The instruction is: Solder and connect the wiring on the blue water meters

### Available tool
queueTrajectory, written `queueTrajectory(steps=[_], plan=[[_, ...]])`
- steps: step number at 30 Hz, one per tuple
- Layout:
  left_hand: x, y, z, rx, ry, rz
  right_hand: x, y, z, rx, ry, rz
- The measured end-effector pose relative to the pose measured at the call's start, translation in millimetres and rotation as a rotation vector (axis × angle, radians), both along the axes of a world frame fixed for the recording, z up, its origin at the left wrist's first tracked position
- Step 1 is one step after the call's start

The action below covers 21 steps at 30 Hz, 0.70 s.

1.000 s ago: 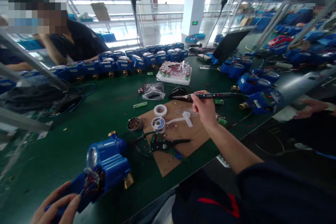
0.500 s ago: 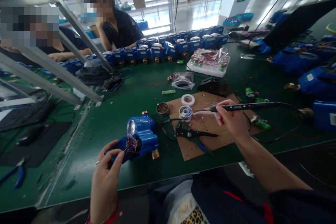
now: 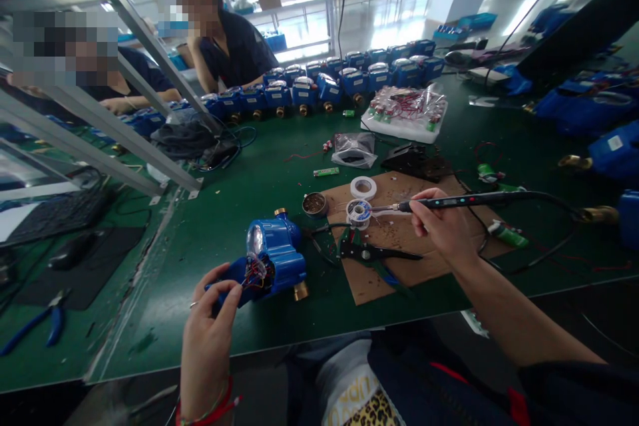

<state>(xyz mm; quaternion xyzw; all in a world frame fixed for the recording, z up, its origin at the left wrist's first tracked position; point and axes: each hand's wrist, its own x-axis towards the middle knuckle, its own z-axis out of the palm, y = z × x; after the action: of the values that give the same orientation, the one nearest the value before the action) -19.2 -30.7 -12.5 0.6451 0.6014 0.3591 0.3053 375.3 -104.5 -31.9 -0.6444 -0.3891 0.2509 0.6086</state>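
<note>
A blue water meter (image 3: 279,253) with brass ends lies on the green bench, its compartment open and thin coloured wires (image 3: 257,271) showing inside. My left hand (image 3: 212,316) is closed at its left side, thumb and forefinger pinching wire ends beside the blue flap (image 3: 234,273). In my right hand (image 3: 444,229) is a black soldering iron (image 3: 464,199), held like a pen and pointing left. Its tip is at the solder spool (image 3: 358,213); whether it touches the solder is too small to tell. Green-handled wire strippers (image 3: 369,251) lie below the spool.
Under the tools lies a cardboard sheet (image 3: 399,233), with a white tape roll (image 3: 363,188) and a small round tin (image 3: 315,204) nearby. Bagged wired parts (image 3: 404,110) rest on white foam. Rows of blue meters (image 3: 304,93) line the back, where two people sit. Blue pliers (image 3: 54,319) lie left.
My view has turned slightly, so the bench things appear a little further right. Both hands keep their holds, and the iron tip stays at the solder spool.
</note>
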Motion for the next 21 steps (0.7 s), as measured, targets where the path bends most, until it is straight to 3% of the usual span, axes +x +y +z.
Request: queueTrajectory(steps=[21], plan=[[-4.6, 1.8, -5.7, 0.025, -0.017, -0.025, -3.0, -0.4, 1.5, -0.031, -0.105, -0.019]])
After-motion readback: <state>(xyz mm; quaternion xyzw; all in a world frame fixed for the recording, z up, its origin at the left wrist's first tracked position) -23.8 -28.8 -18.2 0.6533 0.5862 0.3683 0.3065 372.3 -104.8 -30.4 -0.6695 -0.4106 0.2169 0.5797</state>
